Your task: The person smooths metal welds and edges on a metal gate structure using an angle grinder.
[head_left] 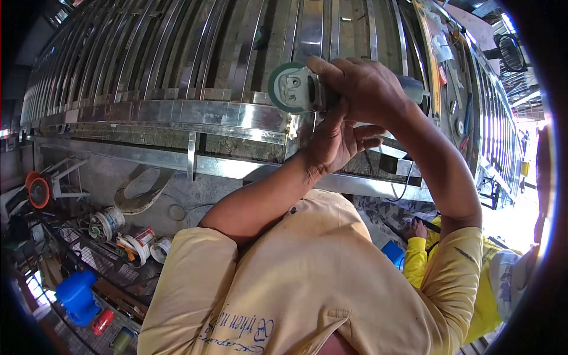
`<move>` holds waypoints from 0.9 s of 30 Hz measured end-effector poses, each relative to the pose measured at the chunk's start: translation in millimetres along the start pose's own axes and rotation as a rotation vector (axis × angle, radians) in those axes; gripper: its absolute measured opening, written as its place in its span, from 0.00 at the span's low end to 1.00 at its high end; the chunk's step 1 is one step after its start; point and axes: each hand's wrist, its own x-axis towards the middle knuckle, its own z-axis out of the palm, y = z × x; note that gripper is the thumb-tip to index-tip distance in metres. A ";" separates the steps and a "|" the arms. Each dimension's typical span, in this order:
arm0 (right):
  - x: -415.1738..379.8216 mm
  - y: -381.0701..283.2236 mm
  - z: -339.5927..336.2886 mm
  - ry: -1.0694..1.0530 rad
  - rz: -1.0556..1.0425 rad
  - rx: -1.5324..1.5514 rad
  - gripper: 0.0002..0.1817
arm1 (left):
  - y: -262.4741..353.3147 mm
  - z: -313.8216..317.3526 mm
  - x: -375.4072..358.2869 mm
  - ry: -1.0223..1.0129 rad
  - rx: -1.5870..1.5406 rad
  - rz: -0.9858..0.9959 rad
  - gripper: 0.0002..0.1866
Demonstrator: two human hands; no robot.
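Note:
An angle grinder (pixel 293 87) with a pale metal head and a green-rimmed disc is held level over a shiny metal frame (pixel 236 115). My right hand (pixel 370 89) wraps over its dark body from above, with the disc sticking out to the left. Just below, my left hand (pixel 337 145) has its thumb side up against the grinder. Its other fingers are loosely curled and apart, under my right wrist. The side of the disc facing the metal is hidden.
Long metal bars (pixel 160 50) run across the work. Tools such as a spare disc (pixel 460 126) lie at the right. A co-worker's yellow sleeve (pixel 416 260) is close on the right. Buckets (pixel 137 245), an orange-faced fan (pixel 39 193) and a blue container (pixel 78 296) stand at left.

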 end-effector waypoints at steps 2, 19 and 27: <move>-1.3 -1.2 2.0 0.004 -0.007 0.010 0.45 | 0.4 1.3 -3.6 -0.001 0.010 0.000 0.41; -3.4 -3.4 0.7 0.009 0.013 0.008 0.42 | 1.7 2.0 -5.9 0.007 0.012 -0.001 0.41; -3.7 -4.4 -1.2 0.020 0.015 -0.016 0.44 | 3.0 1.9 -4.1 -0.008 0.013 -0.011 0.41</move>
